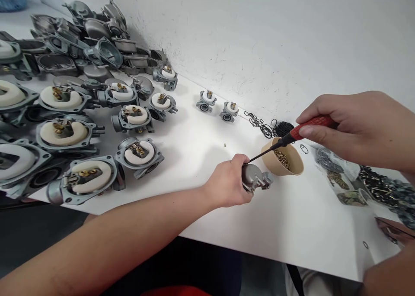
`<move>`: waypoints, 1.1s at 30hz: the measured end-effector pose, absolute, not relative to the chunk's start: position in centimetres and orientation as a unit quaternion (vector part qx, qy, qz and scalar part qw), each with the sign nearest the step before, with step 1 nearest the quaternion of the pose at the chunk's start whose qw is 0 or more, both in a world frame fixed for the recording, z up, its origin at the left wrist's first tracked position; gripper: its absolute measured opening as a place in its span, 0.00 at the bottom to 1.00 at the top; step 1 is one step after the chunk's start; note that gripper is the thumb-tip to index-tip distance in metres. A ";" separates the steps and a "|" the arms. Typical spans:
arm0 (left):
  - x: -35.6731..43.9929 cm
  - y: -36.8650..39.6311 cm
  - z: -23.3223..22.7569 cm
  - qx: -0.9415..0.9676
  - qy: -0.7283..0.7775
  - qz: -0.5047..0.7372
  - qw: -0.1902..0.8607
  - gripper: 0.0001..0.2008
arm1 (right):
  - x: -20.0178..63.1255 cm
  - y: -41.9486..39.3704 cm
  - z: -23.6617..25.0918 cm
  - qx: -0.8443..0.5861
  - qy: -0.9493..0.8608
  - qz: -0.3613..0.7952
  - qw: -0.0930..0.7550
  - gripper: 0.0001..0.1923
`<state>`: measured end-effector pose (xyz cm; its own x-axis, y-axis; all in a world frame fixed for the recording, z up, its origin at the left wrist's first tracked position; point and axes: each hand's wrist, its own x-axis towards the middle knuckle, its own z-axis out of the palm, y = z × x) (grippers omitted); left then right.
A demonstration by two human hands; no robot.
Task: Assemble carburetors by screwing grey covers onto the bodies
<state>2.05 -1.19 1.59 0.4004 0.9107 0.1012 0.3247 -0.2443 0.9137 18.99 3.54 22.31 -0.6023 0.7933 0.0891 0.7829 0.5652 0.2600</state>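
My left hand (228,182) is wrapped round a grey metal carburetor (254,175) just above the white table, its rounded bowl facing up. In my right hand (359,129) is a screwdriver (296,133) with a red handle and dark shaft. The shaft slants down to the left, and its tip meets the carburetor's edge beside my left fingers. Whether the tip sits in a screw is hidden. Just behind the carburetor stands a beige cup (275,162) holding small brass parts, partly crossed by the screwdriver.
Open carburetor bodies (139,153) with white floats fill the left side, with a heap of metal bowls (103,53) behind. Two smaller bodies (206,101) stand near the wall. Black O-rings (266,131), bagged hardware (337,179) and loose dark parts (376,183) lie to the right. Another person's arm (389,270) shows lower right.
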 end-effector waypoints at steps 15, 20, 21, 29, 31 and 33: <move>2.1 -1.0 1.2 0.703 0.445 0.337 0.441 0.33 | 22.9 -0.8 22.6 0.681 0.718 0.080 -0.123 0.16; 2.0 -1.0 1.4 0.696 0.441 0.341 0.452 0.34 | 28.1 -4.9 14.7 0.766 0.512 -0.006 -0.388 0.14; 2.0 -1.0 1.4 0.697 0.442 0.343 0.448 0.34 | 28.4 -5.2 12.1 0.769 0.496 0.004 -0.404 0.16; 2.2 -0.8 0.9 0.701 0.447 0.376 0.410 0.32 | 24.5 -4.1 0.7 0.768 0.543 -0.059 -0.334 0.13; 2.2 -0.8 0.9 0.702 0.447 0.382 0.402 0.31 | 23.9 -3.9 0.4 0.771 0.551 -0.060 -0.313 0.09; 2.2 -0.7 0.9 0.703 0.448 0.386 0.395 0.30 | 23.5 -3.6 0.1 0.771 0.557 -0.054 -0.305 0.07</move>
